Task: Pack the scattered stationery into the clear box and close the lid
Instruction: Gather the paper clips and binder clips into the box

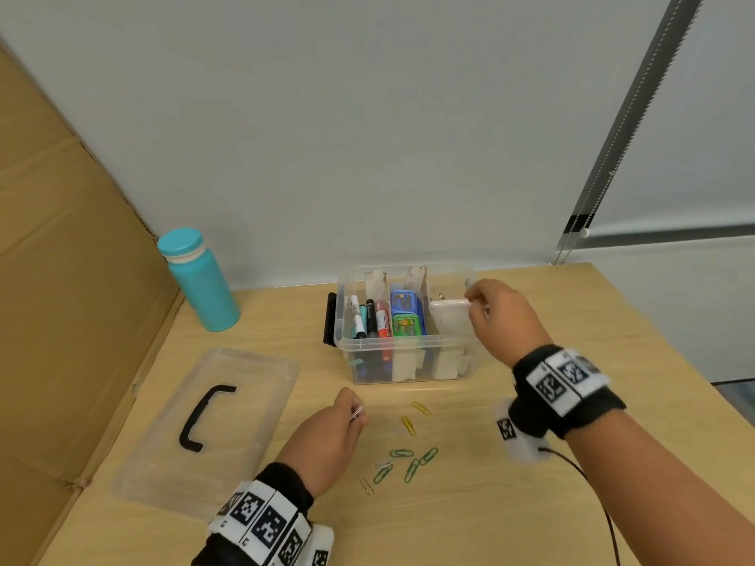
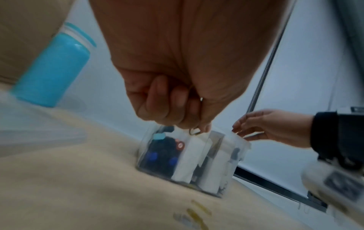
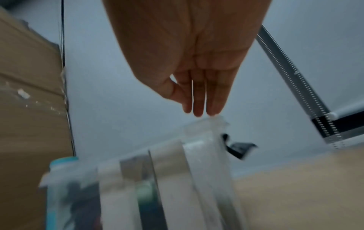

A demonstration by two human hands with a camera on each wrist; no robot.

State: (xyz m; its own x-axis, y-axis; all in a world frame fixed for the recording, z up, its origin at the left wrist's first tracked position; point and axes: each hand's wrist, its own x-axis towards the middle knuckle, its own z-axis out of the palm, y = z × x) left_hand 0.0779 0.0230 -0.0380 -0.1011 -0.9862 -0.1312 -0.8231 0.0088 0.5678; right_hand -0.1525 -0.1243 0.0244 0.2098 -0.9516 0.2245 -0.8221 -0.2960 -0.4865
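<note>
Head view: pens [image 1: 369,318] sit boxed; left hand [image 1: 327,441] pinches one clip [image 1: 357,413], right hand [image 1: 500,316] hangs slack-fingered over box [image 1: 404,361]; clips [image 1: 402,455] and lid [image 1: 212,422] remain.

Head camera looks down over the table [image 1: 531,504]; both low wrist cameras share the clear box [image 2: 197,163].

My wrist bands [image 1: 566,379] are black, carrying white panels printed with black square-code patterns. The bottle [image 1: 204,285] is turquoise with a white ring under its cap; the clear lid [image 1: 245,369] bears a black handle [image 1: 204,416]. Loose paper clips [image 1: 402,453] on the pale wood-grain table [image 1: 449,516] run green, yellow and silver.
</note>
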